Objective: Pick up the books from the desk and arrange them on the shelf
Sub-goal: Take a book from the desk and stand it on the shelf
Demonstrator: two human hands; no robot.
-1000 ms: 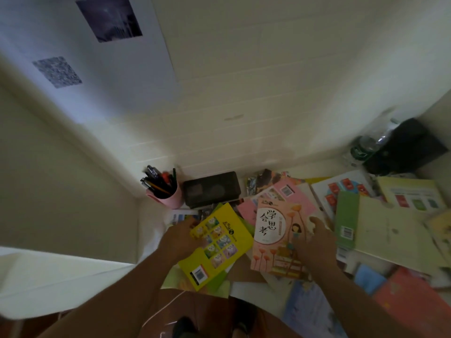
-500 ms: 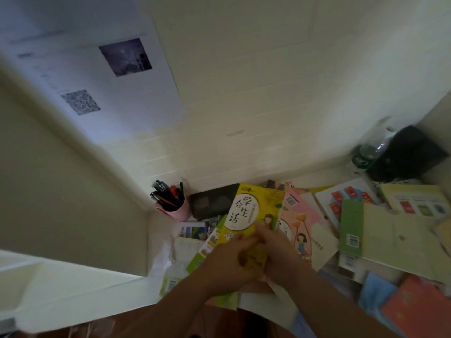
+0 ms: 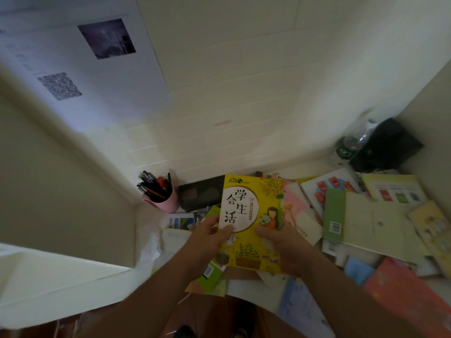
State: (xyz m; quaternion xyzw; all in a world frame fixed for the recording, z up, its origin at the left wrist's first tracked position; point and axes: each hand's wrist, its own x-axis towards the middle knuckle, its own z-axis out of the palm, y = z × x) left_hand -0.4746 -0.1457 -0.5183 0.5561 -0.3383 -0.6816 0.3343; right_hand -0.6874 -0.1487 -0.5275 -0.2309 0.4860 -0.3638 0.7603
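Note:
A yellow book (image 3: pixel 251 206) with a white circle and a girl on its cover is lifted above the desk, front cover facing me. My left hand (image 3: pixel 210 242) grips its left edge, thumb over the cover. My right hand (image 3: pixel 283 245) grips its right lower edge. Beneath it lie a pink book (image 3: pixel 294 206) and a green-backed book (image 3: pixel 212 274). More books cover the desk to the right, among them a green-spined pale book (image 3: pixel 361 223) and a red one (image 3: pixel 405 289).
A pink pen cup (image 3: pixel 162 200) stands in the back left corner beside a black box (image 3: pixel 200 195). A water bottle (image 3: pixel 349 142) and a black case (image 3: pixel 388 145) sit at the back right. A white shelf board (image 3: pixel 61 281) runs at the left.
Both hands have come together on the yellow book and raised it off the pile, turning its front cover to me. The pink book my right hand touched stays on the desk.

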